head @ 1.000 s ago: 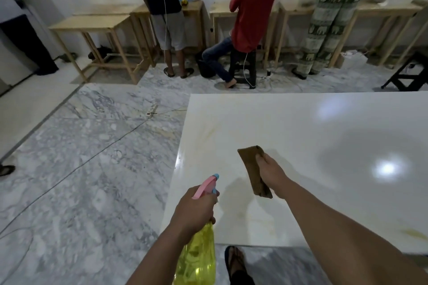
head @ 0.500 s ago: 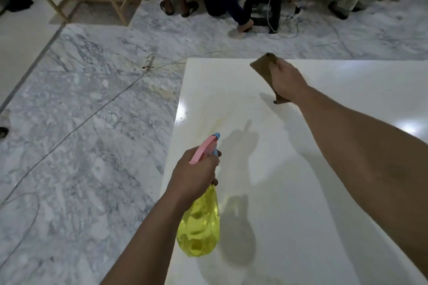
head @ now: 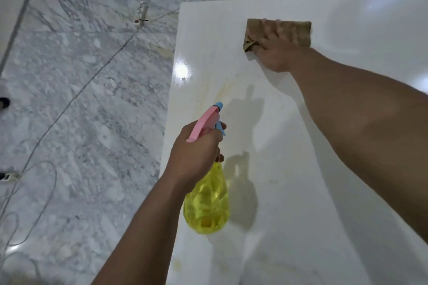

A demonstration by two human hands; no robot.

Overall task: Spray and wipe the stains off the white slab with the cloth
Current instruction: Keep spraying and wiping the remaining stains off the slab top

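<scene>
Fingers [head: 281, 30] of the right hand [head: 275, 50] now lie spread flat on the brown cloth [head: 301, 32], pressing it to the white slab [head: 301, 169] near its far left corner — half a second ago the cloth hung pinched in that hand. One cloth, its long side running across the slab. The left hand [head: 196, 157] stays wrapped around the one yellow spray bottle [head: 207, 206], nozzle pointing away toward faint yellowish stains [head: 220, 90]. Two cables [head: 76, 95] cross the marble floor [head: 92, 122].
</scene>
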